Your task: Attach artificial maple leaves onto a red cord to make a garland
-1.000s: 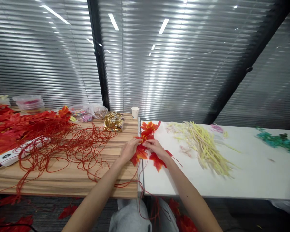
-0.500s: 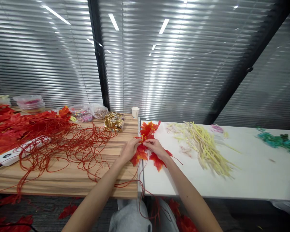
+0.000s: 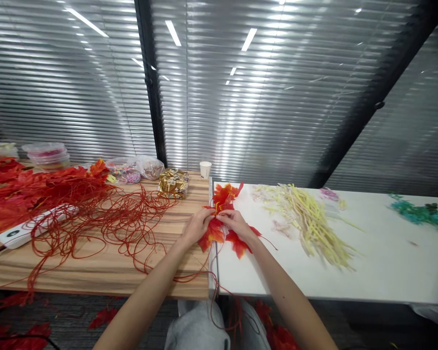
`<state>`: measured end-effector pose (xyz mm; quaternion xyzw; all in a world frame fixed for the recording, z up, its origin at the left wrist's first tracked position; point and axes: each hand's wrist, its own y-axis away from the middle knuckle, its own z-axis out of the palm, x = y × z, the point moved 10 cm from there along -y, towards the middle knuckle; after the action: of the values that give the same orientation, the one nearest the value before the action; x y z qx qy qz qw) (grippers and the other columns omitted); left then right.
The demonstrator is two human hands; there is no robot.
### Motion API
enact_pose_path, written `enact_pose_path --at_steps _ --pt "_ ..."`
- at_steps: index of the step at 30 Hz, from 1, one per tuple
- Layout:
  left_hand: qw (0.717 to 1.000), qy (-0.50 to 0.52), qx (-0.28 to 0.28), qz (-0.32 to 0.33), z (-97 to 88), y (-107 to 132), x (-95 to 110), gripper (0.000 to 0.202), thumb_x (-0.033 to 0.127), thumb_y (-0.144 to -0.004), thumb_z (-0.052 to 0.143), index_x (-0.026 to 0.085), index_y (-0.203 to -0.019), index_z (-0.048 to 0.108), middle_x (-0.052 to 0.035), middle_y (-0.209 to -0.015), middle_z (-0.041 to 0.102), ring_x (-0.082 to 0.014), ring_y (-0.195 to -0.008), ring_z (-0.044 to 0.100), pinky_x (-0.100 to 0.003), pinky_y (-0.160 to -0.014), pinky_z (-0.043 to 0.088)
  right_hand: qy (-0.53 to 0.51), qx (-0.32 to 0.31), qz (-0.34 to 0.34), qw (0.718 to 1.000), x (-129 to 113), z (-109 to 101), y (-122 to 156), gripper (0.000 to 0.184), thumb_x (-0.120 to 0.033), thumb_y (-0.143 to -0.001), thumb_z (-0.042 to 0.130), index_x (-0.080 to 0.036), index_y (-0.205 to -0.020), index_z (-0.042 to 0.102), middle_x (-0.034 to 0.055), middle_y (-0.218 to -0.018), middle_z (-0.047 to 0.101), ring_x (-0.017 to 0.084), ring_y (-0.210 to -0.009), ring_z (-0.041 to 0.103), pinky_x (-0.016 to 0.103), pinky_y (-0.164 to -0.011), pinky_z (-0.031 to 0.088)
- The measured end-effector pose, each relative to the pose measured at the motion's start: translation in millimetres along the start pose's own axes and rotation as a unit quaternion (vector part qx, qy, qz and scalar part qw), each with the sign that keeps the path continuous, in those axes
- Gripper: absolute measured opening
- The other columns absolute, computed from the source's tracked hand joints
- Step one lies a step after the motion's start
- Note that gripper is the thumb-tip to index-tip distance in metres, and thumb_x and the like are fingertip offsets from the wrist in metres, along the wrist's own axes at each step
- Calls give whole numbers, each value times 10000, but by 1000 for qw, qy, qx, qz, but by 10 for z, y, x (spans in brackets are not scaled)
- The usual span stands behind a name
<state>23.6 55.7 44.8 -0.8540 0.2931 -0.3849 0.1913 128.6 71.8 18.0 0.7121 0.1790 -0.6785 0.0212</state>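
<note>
Both hands meet over red-orange artificial maple leaves [image 3: 226,194] where the wooden and white tabletops join. My left hand [image 3: 197,226] is closed, its fingertips pinching the leaves near their middle. Close beside it, my right hand [image 3: 235,222] pinches at the same spot, thumb and forefinger together. Whether a stem or the thin red cord is between the fingertips is too small to make out. One leaf [image 3: 212,234] hangs below the left fingers, another [image 3: 240,244] lies under the right wrist. Red cord [image 3: 199,276] runs from the leaves over the table edge to my lap.
A tangle of red cord [image 3: 131,218] covers the wooden table, with a white power strip [image 3: 18,233] and heaped red leaves [image 3: 40,189]. Behind stand a gold packet [image 3: 173,183] and a paper cup [image 3: 205,169]. Yellow strips [image 3: 314,223] and teal foliage [image 3: 423,213] lie right.
The view has shifted very slightly. My hands hold nearly the same pose over the leaves, with no clear movement of the leaves or cord.
</note>
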Motion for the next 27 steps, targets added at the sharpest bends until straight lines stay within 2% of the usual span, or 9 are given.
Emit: enact_pose_path --at_steps 7,18,27 --pt "1000 7 4 -1 -18 1 8 253 218 -847 399 185 -1025 576 -74 -1020 621 -176 -931 567 -323 -826 449 18 17 6 1000 46 -36 -13 284 -418 -675 609 -153 -773 643 14 -692 587 117 -627 483 236 -569 368" --pt "1000 13 7 0 -24 5 16 252 208 -841 404 188 -1021 579 -71 -999 624 -170 -909 568 -316 -809 455 13 17 0 1000 19 -17 -4 262 -401 -687 606 -162 -787 643 26 -751 607 135 -691 513 252 -637 397" --pt "1000 10 7 0 -18 5 14 250 218 -841 410 186 -1023 579 -77 -1012 623 -173 -910 569 -322 -814 451 5 24 -4 1000 23 -35 -3 250 -395 -686 608 -165 -774 646 26 -737 607 133 -669 504 265 -633 395"
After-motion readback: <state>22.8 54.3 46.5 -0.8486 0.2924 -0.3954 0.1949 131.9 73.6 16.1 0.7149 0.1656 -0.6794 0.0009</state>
